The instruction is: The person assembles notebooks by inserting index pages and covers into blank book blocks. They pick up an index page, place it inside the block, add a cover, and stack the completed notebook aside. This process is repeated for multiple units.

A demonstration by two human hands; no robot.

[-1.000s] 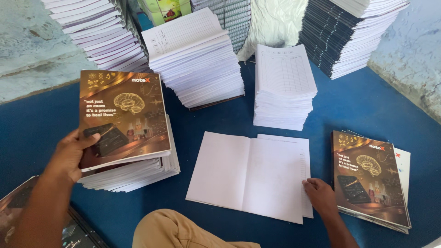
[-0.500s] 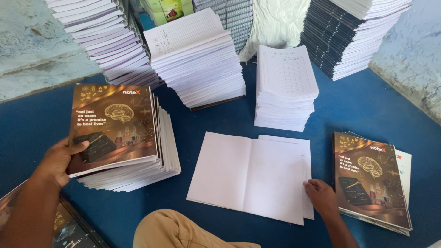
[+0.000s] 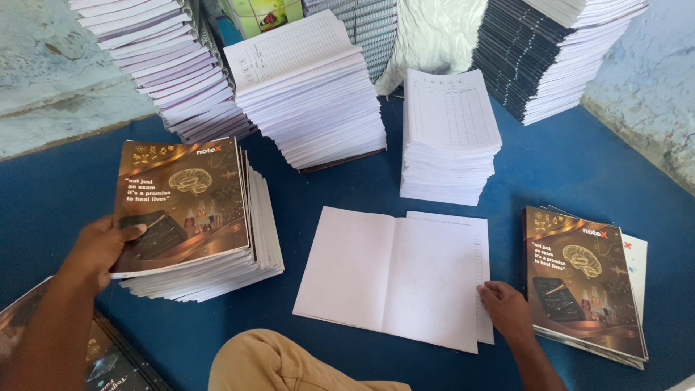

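Observation:
My left hand (image 3: 101, 246) grips the lower left corner of a brown glossy cover sheet (image 3: 181, 203) with a brain picture, the top one of a stack of covers (image 3: 246, 268) at the left. My right hand (image 3: 507, 308) rests with its fingers on the lower right edge of an open white sheet set (image 3: 394, 271) that lies flat on the blue surface (image 3: 565, 166). A small pile of finished brown-covered notebooks (image 3: 583, 279) lies just right of that hand.
Two stacks of white ruled pages stand behind, a tall one (image 3: 308, 90) and a shorter one (image 3: 449, 137). Further piles (image 3: 163, 65) and dark-edged books (image 3: 550, 51) line the back. My knee (image 3: 289, 366) shows at the bottom. More dark covers (image 3: 108, 362) lie bottom left.
My left hand has slid the top cover leftward and slightly down off its stack. My right hand has stayed on the white sheets.

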